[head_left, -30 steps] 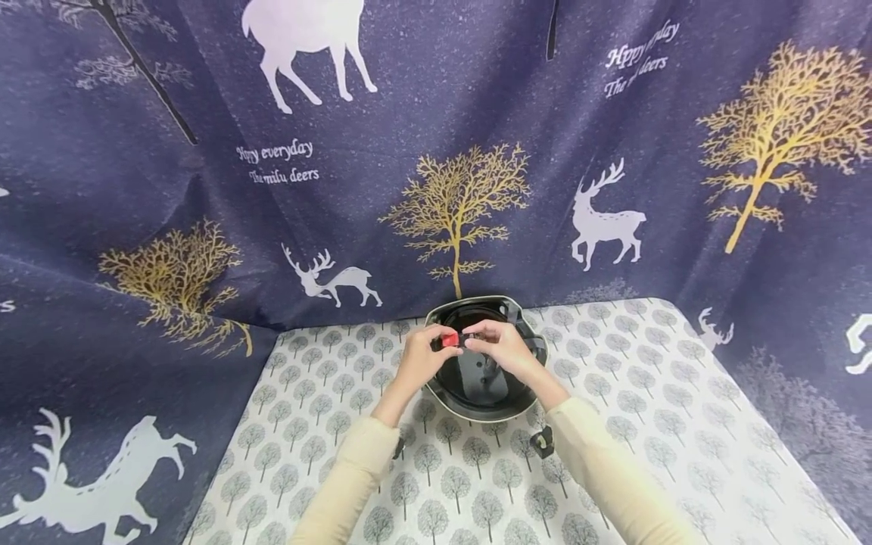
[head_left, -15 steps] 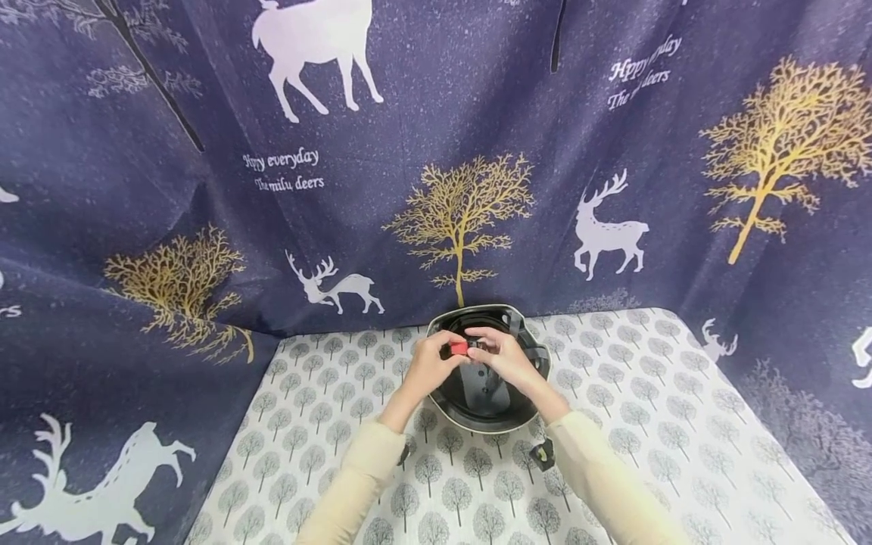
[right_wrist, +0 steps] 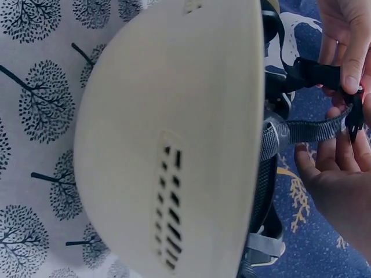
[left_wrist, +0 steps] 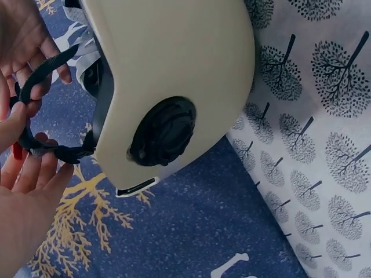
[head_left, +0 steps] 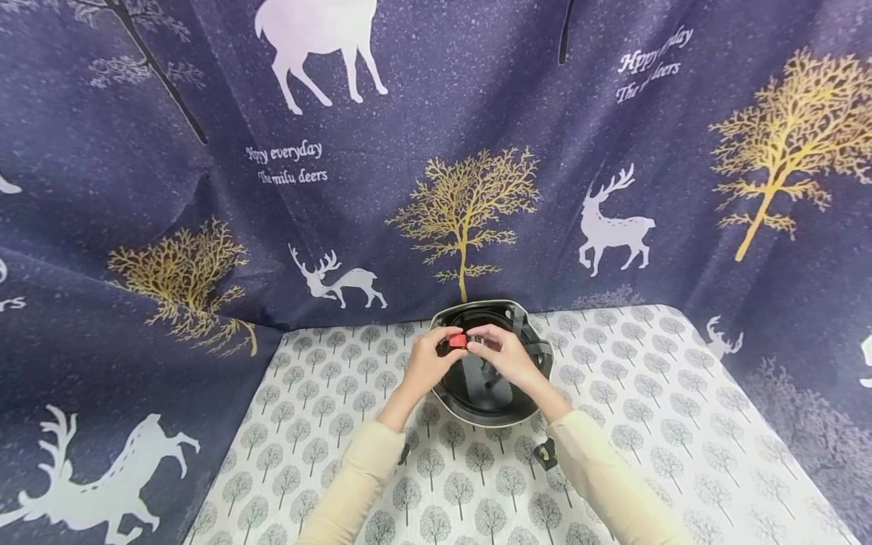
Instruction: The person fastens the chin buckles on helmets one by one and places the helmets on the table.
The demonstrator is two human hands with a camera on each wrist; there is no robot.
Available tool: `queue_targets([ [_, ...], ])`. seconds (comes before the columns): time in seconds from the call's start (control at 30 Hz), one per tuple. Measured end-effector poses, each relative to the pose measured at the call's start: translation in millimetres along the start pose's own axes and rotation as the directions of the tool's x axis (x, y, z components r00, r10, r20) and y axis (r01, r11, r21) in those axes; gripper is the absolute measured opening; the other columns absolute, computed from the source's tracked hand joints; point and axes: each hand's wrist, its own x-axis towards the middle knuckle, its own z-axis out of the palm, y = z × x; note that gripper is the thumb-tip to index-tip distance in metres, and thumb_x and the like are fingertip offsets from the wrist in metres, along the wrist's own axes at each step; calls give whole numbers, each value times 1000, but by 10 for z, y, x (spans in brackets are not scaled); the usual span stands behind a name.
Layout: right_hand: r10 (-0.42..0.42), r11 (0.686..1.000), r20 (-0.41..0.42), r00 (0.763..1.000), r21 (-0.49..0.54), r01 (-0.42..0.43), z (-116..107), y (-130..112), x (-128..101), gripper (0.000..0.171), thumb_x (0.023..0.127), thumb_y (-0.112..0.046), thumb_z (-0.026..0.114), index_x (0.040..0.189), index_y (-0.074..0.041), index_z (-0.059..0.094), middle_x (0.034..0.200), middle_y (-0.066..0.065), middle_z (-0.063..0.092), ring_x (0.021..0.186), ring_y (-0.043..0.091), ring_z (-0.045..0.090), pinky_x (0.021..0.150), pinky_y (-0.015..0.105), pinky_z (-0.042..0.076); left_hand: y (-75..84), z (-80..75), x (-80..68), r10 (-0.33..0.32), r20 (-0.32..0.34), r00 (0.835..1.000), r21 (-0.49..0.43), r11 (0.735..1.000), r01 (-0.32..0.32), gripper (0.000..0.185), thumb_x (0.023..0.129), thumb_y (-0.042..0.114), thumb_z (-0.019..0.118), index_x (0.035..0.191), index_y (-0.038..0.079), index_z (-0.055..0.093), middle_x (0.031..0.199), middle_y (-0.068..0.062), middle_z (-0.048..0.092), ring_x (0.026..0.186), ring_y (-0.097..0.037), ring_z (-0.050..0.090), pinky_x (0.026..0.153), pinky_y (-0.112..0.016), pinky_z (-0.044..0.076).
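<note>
Red buckle (head_left: 459,341) (unlabelled) pinched by both hands (head_left: 470,356).

"Hppy everyday, The milu deers" on the backdrop cloth (head_left: 286,163)

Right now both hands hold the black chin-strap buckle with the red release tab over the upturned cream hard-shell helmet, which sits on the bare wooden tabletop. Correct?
Not quite. The cream hard-shell helmet sits on a white cloth printed with grey trees, not bare wood; the head view shows it. The rest holds: the left hand and right hand hold the black chin-strap buckle with the red release tab over the upturned helmet.
</note>
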Motion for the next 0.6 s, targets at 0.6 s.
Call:
queue_targets([
  [0.6,-98,976,-235,967,-210,48,-330,305,-140,30,86,-11,66,115,-4,63,119,18,62,107,34,61,92,46,51,-221,26,-231,-174,-105,979,-43,985,170,33,80,17,72,110,3,66,118,-15,61,114,-33,55,100,-51,43],
])
